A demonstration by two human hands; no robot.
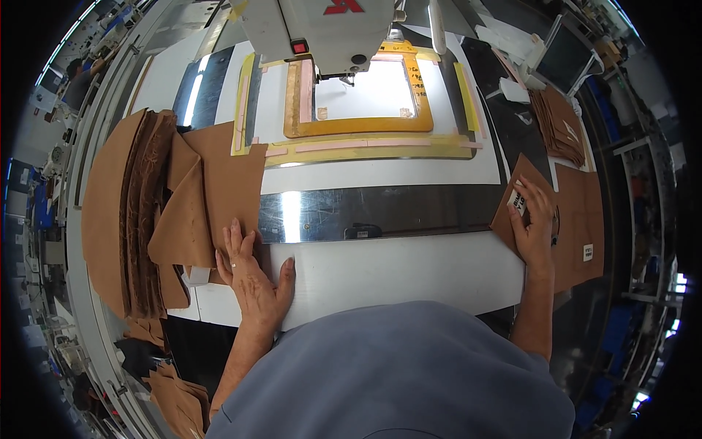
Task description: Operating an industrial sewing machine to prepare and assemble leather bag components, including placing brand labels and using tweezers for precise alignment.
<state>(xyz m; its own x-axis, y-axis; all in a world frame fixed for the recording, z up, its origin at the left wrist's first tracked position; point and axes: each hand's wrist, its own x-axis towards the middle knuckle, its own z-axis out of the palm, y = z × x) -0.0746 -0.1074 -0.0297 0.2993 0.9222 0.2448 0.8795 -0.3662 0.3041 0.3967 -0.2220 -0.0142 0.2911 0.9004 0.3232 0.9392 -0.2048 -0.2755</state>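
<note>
My left hand (257,287) lies flat with its fingers spread, a ring on one finger. Its fingertips touch the lower edge of a brown fabric panel (230,172), while the thumb rests on the white board. That panel spreads out from beside a thick stack of folded brown fabric (113,212) on the left. On the right, the thumb and fingers of my right hand (537,219) close on a small brown fabric piece (506,216) that carries a white printed label (517,197). The piece is tilted; part of it is hidden under my hand.
A sewing machine head (322,33) hangs over a yellow clamp frame (358,126). A dark metal strip (409,208) crosses the white board (395,274). Brown pieces are stacked (557,128) at far right, above a labelled brown panel (578,212). A monitor (564,62) stands behind.
</note>
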